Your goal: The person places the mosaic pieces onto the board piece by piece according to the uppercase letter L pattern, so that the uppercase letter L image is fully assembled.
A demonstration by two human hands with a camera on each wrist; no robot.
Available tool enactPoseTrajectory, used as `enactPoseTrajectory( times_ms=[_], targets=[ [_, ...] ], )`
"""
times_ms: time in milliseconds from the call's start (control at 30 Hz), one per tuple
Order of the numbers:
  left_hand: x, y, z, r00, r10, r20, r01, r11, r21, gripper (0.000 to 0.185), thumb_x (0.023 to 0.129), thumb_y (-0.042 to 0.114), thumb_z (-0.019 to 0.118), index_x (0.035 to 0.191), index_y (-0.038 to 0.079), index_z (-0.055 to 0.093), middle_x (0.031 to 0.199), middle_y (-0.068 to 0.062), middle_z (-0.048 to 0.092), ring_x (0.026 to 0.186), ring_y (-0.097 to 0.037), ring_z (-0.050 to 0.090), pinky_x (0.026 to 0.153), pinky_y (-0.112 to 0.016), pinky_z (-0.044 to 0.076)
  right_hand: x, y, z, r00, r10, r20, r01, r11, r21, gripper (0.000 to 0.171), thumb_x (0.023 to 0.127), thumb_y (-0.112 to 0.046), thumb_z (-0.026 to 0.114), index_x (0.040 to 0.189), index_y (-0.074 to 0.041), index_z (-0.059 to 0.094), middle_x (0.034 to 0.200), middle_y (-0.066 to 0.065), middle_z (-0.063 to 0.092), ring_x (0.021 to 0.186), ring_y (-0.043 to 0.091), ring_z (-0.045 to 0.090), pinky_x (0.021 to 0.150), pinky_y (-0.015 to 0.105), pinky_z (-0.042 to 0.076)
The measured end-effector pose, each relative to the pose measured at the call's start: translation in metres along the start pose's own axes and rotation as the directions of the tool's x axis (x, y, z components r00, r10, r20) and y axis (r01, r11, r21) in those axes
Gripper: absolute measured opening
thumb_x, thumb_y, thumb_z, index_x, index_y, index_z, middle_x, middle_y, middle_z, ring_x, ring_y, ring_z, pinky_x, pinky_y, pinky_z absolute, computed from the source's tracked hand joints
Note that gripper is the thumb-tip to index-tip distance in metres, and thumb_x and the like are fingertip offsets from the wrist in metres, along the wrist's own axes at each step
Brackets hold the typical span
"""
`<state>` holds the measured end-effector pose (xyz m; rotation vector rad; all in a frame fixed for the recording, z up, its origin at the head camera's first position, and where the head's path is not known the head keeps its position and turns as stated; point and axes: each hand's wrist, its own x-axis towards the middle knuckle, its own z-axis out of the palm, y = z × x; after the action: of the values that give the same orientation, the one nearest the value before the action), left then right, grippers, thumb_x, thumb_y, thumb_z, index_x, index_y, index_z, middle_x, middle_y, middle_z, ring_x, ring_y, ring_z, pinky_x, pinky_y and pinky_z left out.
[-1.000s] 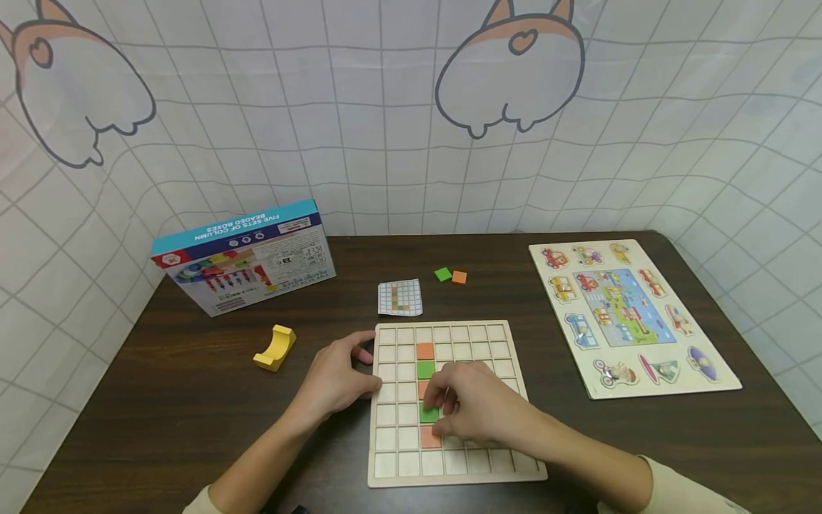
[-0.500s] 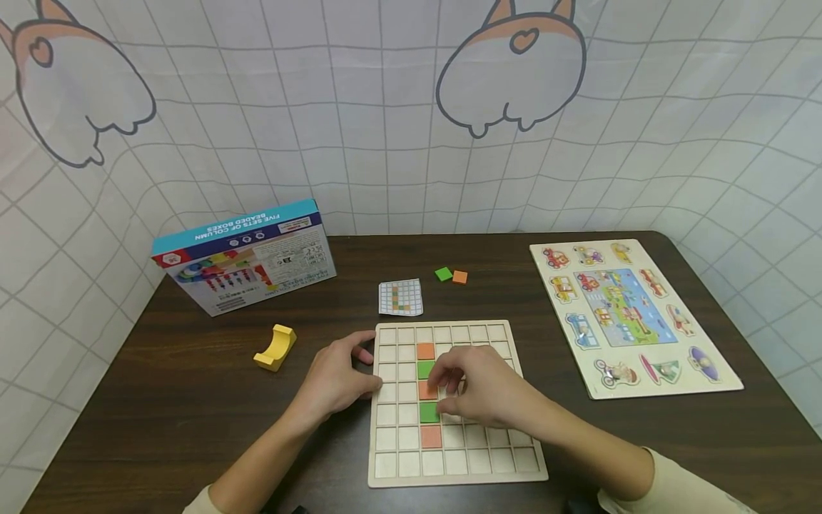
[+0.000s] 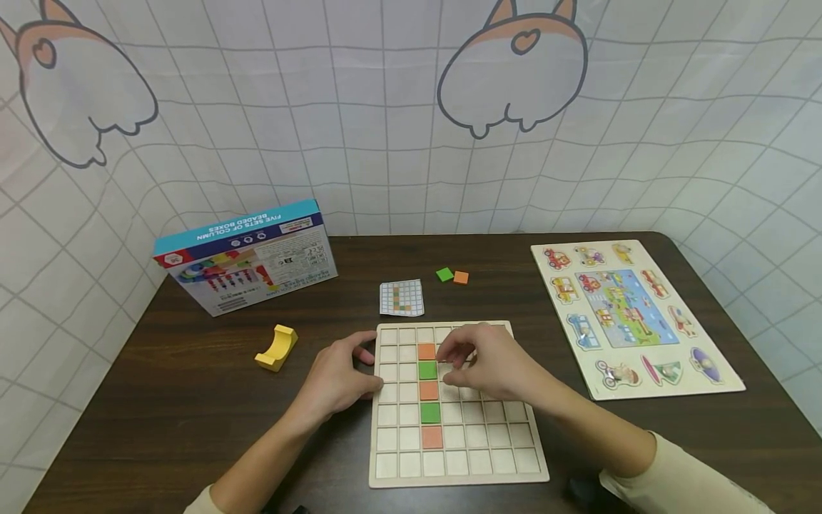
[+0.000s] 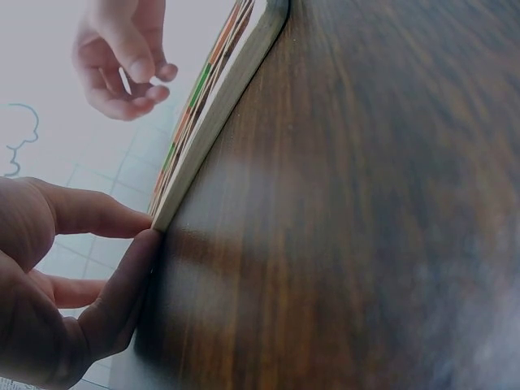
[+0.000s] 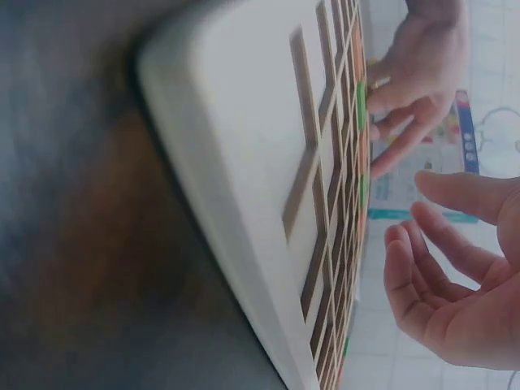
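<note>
From the head view, a dark brown wooden tabletop [image 3: 193, 400] stands in a corner made of white cloth walls [image 3: 385, 143] with grey squares and big drawn animal shapes. A pale wooden grid board [image 3: 475, 442] lies in the middle of the tabletop, near the person. Five tiles sit in one column of the board, going orange, green, orange, green, orange [image 3: 432, 437] from far to near. The left hand [image 3: 337, 378] rests on the tabletop with its thumb and fingers touching the board's left edge. The right hand [image 3: 488, 360] hangs over the far part of the board with loose, bent fingers, holding nothing. Past the board lie a small pattern card [image 3: 402, 298], then a loose green tile [image 3: 444, 274] and a loose orange tile [image 3: 460, 277] side by side. A colourful toy box [image 3: 247, 255] stands at the back left, with a yellow curved block [image 3: 276, 347] near it. A vehicle puzzle board [image 3: 632, 318] lies at the right. From the left wrist view, the left hand [image 4: 57, 292] touches the board's edge [image 4: 219, 106]. From the right wrist view, the right hand [image 5: 459, 284] is spread open above the board [image 5: 244, 146].
</note>
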<state>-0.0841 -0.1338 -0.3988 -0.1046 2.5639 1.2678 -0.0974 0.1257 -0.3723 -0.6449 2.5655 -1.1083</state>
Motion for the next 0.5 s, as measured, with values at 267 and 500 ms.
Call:
enactPoseTrajectory(
  times_ms=[267,500],
  targets=[
    [0.001,-0.001,0.0,1.0,-0.004,-0.001,0.004,1.0,0.005,0.077,0.073,-0.001,0.083,0.145,0.011,0.06,0.102,-0.008,0.066,0.06,-0.015,0.063,0.056,-0.029,0.053,0.009,0.008,-0.011,0.998,0.043,-0.039,-0.042,0.999,0.012,0.021,0.08,-0.006,0.084,0.1,-0.01,0.078,0.084,-0.003,0.071,0.08,0.013,0.066,0.069,0.029,0.052],
    [0.0,0.0,0.0,1.0,-0.006,0.0,0.006,1.0,0.001,0.076,0.073,-0.001,0.083,0.145,0.011,0.06,0.103,-0.009,0.066,0.06,-0.015,0.063,0.056,-0.03,0.054,0.016,0.015,-0.018,0.997,0.059,-0.059,-0.057,0.998,0.028,0.02,0.082,-0.007,0.083,0.101,-0.01,0.078,0.085,-0.002,0.072,0.082,0.015,0.067,0.071,0.033,0.051]
  ],
)
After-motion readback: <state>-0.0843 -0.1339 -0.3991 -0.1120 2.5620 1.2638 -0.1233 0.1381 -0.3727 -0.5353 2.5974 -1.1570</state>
